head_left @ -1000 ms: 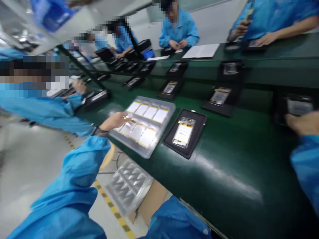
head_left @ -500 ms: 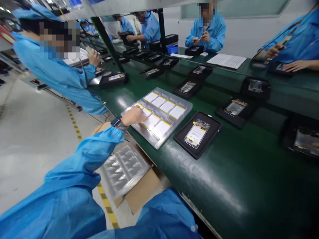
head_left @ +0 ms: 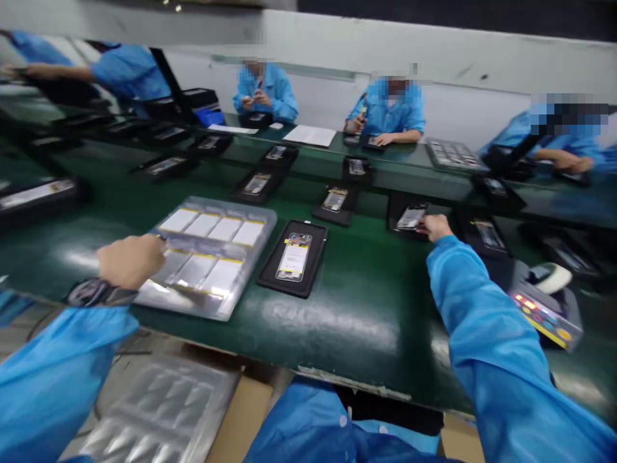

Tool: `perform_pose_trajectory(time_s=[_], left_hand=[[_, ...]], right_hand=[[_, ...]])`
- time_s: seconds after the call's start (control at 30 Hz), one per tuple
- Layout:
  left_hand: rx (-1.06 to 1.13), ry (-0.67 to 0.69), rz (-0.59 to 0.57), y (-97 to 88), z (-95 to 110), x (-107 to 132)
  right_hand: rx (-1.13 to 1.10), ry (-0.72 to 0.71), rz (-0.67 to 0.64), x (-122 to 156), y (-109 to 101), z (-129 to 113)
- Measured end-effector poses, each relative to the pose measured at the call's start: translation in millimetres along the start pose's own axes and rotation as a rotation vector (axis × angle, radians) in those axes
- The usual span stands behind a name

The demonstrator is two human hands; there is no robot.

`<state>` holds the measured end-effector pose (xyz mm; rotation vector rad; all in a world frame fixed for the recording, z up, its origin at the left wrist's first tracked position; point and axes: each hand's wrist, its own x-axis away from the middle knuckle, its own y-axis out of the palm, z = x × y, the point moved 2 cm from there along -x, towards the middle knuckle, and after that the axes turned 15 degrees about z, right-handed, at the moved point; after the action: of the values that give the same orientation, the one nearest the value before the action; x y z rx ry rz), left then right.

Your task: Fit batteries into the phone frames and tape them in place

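My left hand (head_left: 130,260) rests curled at the near left corner of a clear plastic tray (head_left: 255,254) of white, yellow-edged battery cells; its fingers are closed over something I cannot make out. My right hand (head_left: 435,227) reaches far across the green belt (head_left: 366,289) and touches a black carrier holding a phone (head_left: 409,218); its fingers are bent on the carrier's near edge. Another black carrier with an open phone (head_left: 293,257) lies right of the tray, between my arms.
Several more black carriers with phones (head_left: 334,200) ride the belt farther back. Workers in blue coats sit along the far side. A grey device with coloured buttons (head_left: 544,308) and a tape roll sits at right. An empty plastic tray in a cardboard box (head_left: 159,411) stands below the belt edge.
The view swung right. My right arm has come into view, stretched out to the far carrier. My left hand stays at the tray's near corner.
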<state>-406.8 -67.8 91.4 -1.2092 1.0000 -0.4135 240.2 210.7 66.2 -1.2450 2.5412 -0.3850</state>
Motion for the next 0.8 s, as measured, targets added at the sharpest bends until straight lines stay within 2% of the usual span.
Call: perform_pose_trajectory(time_s=[0.07,0.13,0.2,0.3,0.4,0.47,0.5,0.57,0.63,0.73,0.8], left_hand=[[0.16,-0.068,0.083,-6.9,2.5,-5.9],[0.451,-0.105,0.092,-14.7,31.9,1.7],[0.828,-0.122,0.002,-20.3,88.3,23.1],[1.356,-0.171,-0.288,-18.5,200.6,68.4],[1.563,-0.216,-0.527,-8.5,299.3,109.6],[1.611,-0.214,-0.642,-2.0,341.4,127.7],[1.625,-0.21,-0.679,0.8,354.4,133.3],[1.639,-0.206,-0.704,5.3,365.2,137.6],[1.626,-0.197,-0.687,8.1,359.1,134.5],[1.588,-0.206,-0.621,8.1,329.1,120.5],[1.593,-0.272,-0.568,6.5,305.0,108.6]], right_hand=[[-0.042,0.114,0.041,-0.8,-2.4,6.9],[-0.098,0.182,0.064,4.4,-3.6,8.2],[-0.161,0.208,0.057,17.9,-4.5,6.4],[-0.243,0.217,-0.015,53.9,-8.6,6.4],[-0.343,0.199,-0.168,100.6,-18.8,15.2],[-0.398,0.18,-0.277,129.5,-27.2,25.5],[-0.41,0.173,-0.318,141.3,-31.3,31.2],[-0.41,0.175,-0.362,157.5,-37.8,42.4],[-0.414,0.193,-0.373,163.8,-41.4,51.2],[-0.439,0.221,-0.347,158.3,-40.6,57.7],[-0.446,0.224,-0.326,148.1,-35.6,57.6]])
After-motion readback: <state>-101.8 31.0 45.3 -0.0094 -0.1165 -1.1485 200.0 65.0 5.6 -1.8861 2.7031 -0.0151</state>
